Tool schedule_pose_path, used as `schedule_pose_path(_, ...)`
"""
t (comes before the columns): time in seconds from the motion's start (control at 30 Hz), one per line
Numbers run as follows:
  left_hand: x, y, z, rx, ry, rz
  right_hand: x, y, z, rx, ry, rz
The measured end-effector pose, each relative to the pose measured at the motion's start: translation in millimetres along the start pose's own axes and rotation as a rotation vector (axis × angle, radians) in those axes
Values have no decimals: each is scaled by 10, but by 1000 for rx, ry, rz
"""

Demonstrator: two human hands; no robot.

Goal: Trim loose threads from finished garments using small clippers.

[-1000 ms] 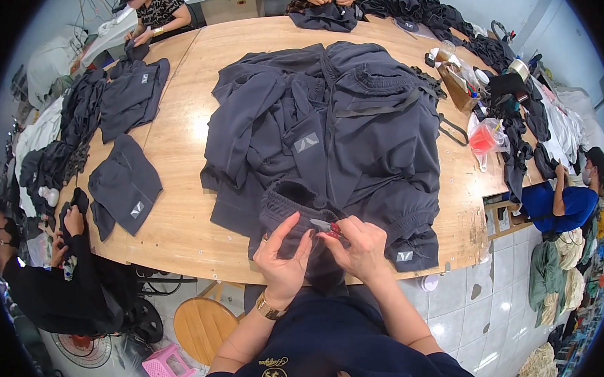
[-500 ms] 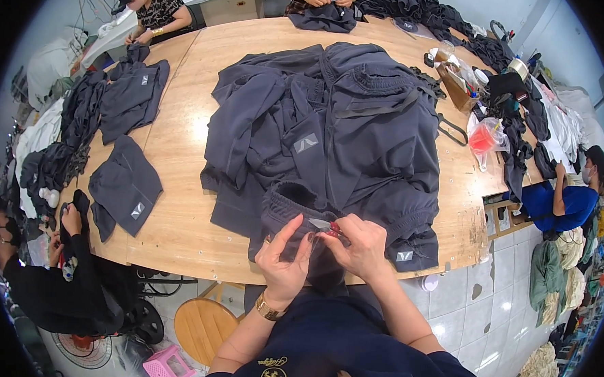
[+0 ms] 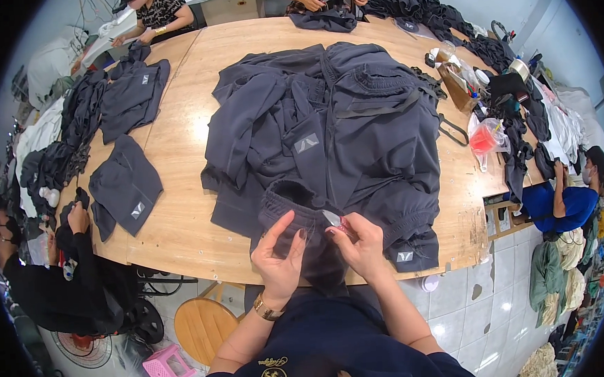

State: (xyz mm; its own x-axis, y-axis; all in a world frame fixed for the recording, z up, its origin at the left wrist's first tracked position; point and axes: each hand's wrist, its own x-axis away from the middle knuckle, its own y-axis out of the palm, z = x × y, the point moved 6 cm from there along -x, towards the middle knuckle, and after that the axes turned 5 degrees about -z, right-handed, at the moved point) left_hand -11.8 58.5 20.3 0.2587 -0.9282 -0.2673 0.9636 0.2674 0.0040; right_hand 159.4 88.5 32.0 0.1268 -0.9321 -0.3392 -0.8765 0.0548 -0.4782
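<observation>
Two hands meet at the lower centre of the frame, over the near edge of a wooden table [image 3: 180,215]. The left hand [image 3: 278,261] is half open, thumb and forefinger raised, its fingers resting against a dark waistband [image 3: 296,202] that hangs over the table edge. The right hand [image 3: 363,243] is curled, its fingertips pinching a small pale tag [image 3: 332,218] just above the waistband, with something pink showing beside it. The waistband belongs to the nearest garment of a pile of dark shorts [image 3: 333,132] filling the middle of the frame. A gold watch [image 3: 266,309] sits on the left wrist. At left, a folded pair [image 3: 126,187] lies alone on the wood. In the lower left, a person in black [image 3: 53,270] sits at the table; a round stool [image 3: 203,327] stands below the edge. At right, a person in blue [image 3: 562,199] bends over.
</observation>
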Motion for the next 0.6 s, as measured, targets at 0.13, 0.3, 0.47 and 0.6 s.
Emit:
schedule_pose_path(0.13, 1, 2, -29, 84, -37, -35, -5, 20, -99, 174, -147, 6)
schedule_pose_path(0.3, 3, 8, -25, 99, -51, -48, -12, 43, -141, 309, -247, 40)
schedule_pose_path(0.47, 21, 4, -32, 143, -86, -24, -29, 46, -160, 334, -275, 41)
schedule_pose_path(0.6, 21, 4, -40, 99, -82, -31, -36, 48, -157, 356, -275, 38)
